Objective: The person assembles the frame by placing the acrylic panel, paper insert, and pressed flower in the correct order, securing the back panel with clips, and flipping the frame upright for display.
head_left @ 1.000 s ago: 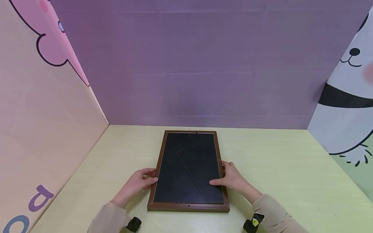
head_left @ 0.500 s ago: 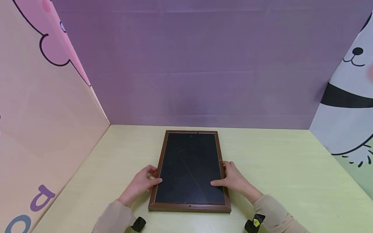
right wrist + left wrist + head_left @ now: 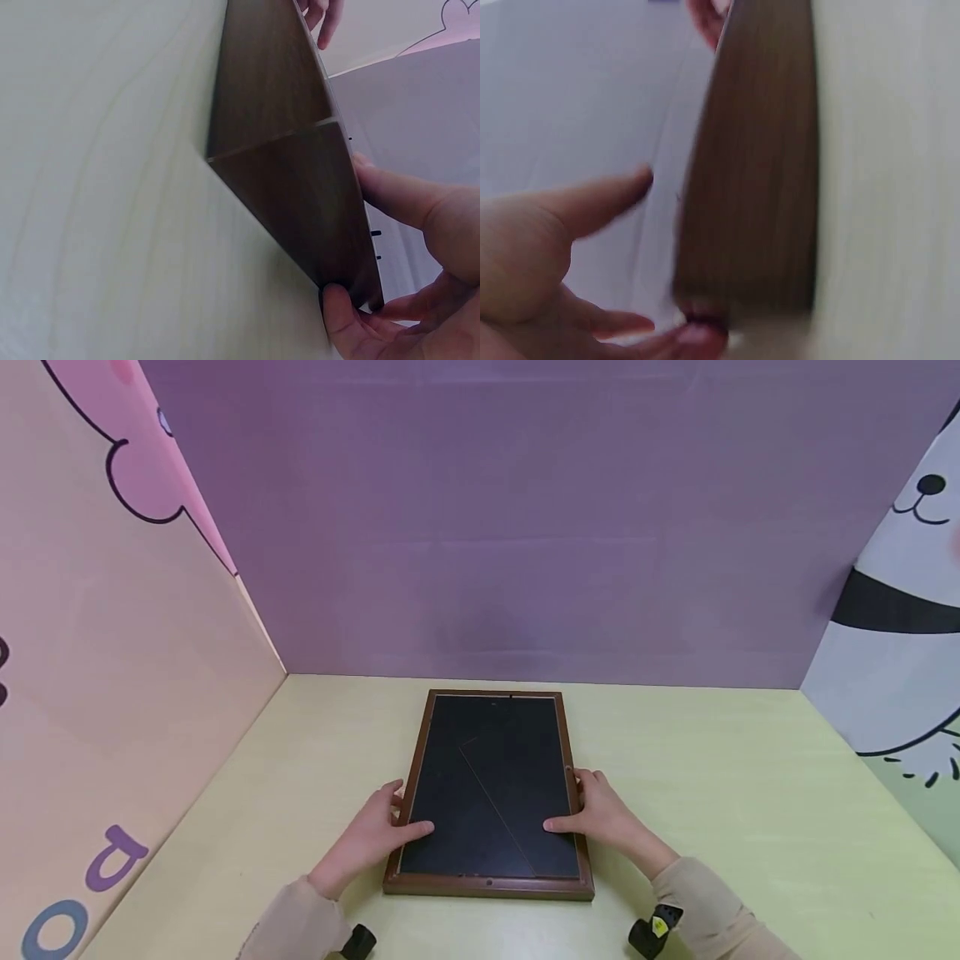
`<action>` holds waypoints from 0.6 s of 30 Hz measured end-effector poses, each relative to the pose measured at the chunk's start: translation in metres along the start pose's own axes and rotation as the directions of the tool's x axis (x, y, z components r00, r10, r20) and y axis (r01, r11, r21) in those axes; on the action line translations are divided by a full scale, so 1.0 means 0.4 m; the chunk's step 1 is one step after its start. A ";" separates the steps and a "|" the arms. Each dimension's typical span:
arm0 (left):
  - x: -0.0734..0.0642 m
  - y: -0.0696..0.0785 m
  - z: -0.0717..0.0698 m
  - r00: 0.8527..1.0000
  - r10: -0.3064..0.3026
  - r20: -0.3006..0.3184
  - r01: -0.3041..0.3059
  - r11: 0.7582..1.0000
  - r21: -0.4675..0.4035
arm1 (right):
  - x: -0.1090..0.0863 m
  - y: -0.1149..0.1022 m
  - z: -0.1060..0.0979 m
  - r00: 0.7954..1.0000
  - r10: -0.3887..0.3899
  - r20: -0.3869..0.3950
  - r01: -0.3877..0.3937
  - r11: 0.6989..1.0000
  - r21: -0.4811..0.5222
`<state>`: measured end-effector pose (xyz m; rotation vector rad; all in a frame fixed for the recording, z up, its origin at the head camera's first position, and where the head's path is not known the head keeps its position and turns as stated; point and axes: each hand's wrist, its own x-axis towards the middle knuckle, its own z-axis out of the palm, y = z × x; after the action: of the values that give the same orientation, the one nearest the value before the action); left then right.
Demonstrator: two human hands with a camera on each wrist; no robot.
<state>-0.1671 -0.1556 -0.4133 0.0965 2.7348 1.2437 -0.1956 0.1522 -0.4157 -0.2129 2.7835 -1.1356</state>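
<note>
A brown wooden picture frame (image 3: 420,752) lies back side up on the pale table, its black backing (image 3: 495,793) crossed by a thin slanting line. On its left edge is my left hand (image 3: 371,835), thumb stretched over the backing and fingers at the outer side. My right hand (image 3: 607,818) grips the right edge, with the thumb over the backing and the fingers around the outside. In the left wrist view, fingertips (image 3: 701,337) meet the end of the frame's side. Fingers (image 3: 341,315) hold the wooden side in the right wrist view.
The pale tabletop (image 3: 712,793) extends around the frame. Behind it rises a purple backdrop (image 3: 480,527). Printed panels stand at the sides, a pinkish one (image 3: 150,693) on the left and one with a white cartoon animal (image 3: 892,677) on the right.
My left thumb has slid inward from the frame's left edge onto the black backing. The right hand keeps its grip, and the frame stays almost in place.
</note>
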 end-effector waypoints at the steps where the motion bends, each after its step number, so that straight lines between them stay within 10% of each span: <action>1: -0.009 0.010 0.005 1.000 0.004 0.012 -0.004 1.000 0.018 | 0.000 0.000 -0.001 1.000 0.001 -0.001 -0.001 1.000 0.000; 9: -0.058 0.057 0.059 0.999 0.031 -0.004 -0.030 0.984 0.178 | 0.002 0.004 0.000 1.000 -0.001 0.000 0.001 1.000 0.012; 18: -0.053 0.053 0.082 0.995 0.036 -0.092 -0.021 0.986 0.163 | 0.001 0.003 0.000 1.000 -0.003 -0.001 0.003 1.000 0.007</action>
<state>-0.1411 -0.1198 -0.4167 0.0963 2.9230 1.0559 -0.1960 0.1530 -0.4168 -0.2157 2.7805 -1.1456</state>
